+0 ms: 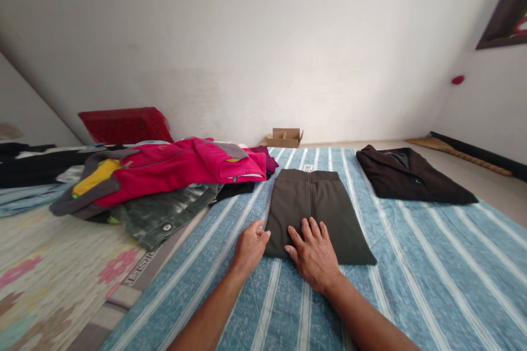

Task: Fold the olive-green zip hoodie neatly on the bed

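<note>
A folded olive-grey garment point(315, 205) lies on the blue striped sheet point(415, 274) in front of me. My right hand point(313, 252) rests flat on its near edge, fingers spread. My left hand point(250, 247) sits at the garment's near left corner, fingers curled against the edge; whether it pinches the cloth I cannot tell.
A pile of clothes topped by a pink jacket point(177, 170) lies to the left. A folded dark brown garment point(411, 175) sits at the far right of the sheet. A floral cover point(49, 263) lies at left, a cardboard box point(284, 137) by the wall.
</note>
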A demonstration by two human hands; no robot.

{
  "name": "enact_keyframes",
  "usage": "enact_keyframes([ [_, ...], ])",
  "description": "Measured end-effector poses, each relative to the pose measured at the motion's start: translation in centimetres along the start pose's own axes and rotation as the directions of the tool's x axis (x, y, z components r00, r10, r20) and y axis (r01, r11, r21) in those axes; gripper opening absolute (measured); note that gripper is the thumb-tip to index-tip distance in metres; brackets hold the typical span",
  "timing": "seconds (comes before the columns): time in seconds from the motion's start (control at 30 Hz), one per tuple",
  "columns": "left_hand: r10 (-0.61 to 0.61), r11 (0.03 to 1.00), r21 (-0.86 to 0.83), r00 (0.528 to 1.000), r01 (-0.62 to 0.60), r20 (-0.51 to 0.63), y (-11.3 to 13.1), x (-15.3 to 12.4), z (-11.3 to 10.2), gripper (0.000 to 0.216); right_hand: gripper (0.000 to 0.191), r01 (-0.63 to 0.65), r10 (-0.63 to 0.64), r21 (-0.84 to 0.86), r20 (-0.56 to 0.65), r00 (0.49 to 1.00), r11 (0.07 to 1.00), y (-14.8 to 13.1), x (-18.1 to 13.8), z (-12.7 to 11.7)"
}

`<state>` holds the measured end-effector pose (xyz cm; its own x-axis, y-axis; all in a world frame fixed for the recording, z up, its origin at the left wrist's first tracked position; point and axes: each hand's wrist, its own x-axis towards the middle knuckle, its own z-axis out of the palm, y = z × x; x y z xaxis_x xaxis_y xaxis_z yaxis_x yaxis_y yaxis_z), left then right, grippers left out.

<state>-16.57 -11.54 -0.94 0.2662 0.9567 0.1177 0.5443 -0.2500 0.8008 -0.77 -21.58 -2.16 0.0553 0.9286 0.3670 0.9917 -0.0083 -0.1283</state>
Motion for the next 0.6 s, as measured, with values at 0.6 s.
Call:
enact_keyframes([
  [0.6, -0.002, 1.0, -0.021, 1.0, 0.003, 0.023, -0.3, -1.4, -0.4, 0.029, 0.046, -0.015, 0.014, -0.031, -0.004, 1.0, 0.999, 0.0, 0.0, 0.0],
])
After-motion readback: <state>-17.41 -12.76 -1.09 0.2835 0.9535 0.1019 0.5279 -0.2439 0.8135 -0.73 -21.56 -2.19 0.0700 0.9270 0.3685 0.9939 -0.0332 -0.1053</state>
